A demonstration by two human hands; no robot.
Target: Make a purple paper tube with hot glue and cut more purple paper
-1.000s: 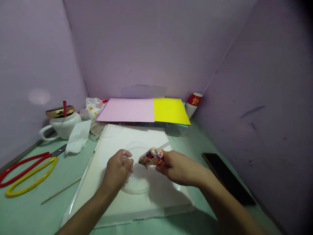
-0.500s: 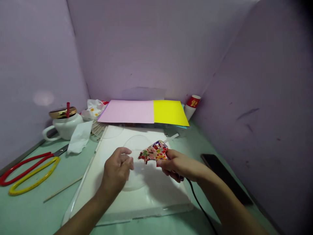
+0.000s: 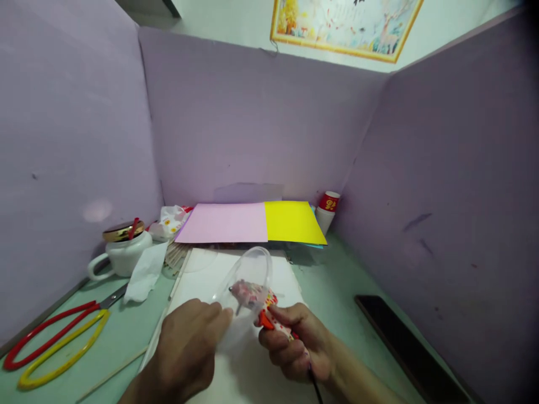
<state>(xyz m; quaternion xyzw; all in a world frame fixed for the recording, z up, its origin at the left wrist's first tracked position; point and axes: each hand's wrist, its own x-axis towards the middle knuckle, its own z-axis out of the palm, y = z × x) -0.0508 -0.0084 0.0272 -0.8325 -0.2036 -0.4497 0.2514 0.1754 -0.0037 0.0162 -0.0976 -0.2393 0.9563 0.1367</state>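
Note:
A clear, round plastic lid point(image 3: 257, 261) is tilted up on edge above the white board point(image 3: 240, 381), pinched by my left hand point(image 3: 185, 342). My right hand point(image 3: 297, 342) is wrapped round the grip of a flower-patterned hot glue gun point(image 3: 269, 300), one finger near its orange trigger. The gun's nozzle points left and its front half shows through the clear plastic. I cannot tell whether the nozzle touches the lid. A black cord point(image 3: 314, 381) runs down from the gun's handle.
Scissors point(image 3: 59, 342), a wooden stick point(image 3: 113, 373), a tissue point(image 3: 145, 272) and a white lidded mug point(image 3: 128, 255) are at left. Pink point(image 3: 227, 223) and yellow card point(image 3: 292, 223) lie behind, with stacked paper cups point(image 3: 327, 210). A black phone point(image 3: 404, 342) lies at right.
The clear lid has come up off the board into my left hand and is tilted. The glue gun has moved lower, behind the plastic. The camera view has tipped upward.

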